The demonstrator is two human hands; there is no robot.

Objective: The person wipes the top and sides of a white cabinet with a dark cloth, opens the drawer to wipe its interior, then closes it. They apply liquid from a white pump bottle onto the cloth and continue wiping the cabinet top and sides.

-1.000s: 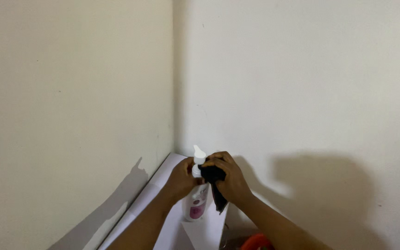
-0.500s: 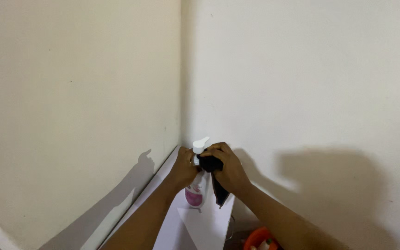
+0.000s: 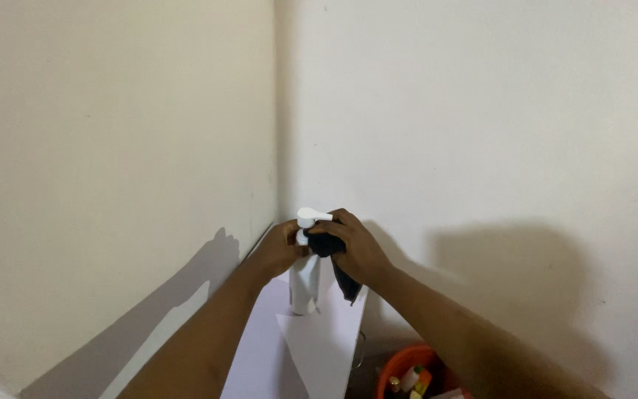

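our left hand (image 3: 278, 250) grips the pump bottle (image 3: 305, 277), right hand (image 3: 356, 251) holds a black cloth (image 3: 334, 255); hard rubbing could tip it off the counter (image 3: 311, 347).

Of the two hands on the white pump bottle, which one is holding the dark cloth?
The right hand: it presses the dark cloth against the white pump bottle just under the pump head. The left hand grips the bottle's neck bare, with no cloth.

Head view toward wall corner (image 3: 275, 148)
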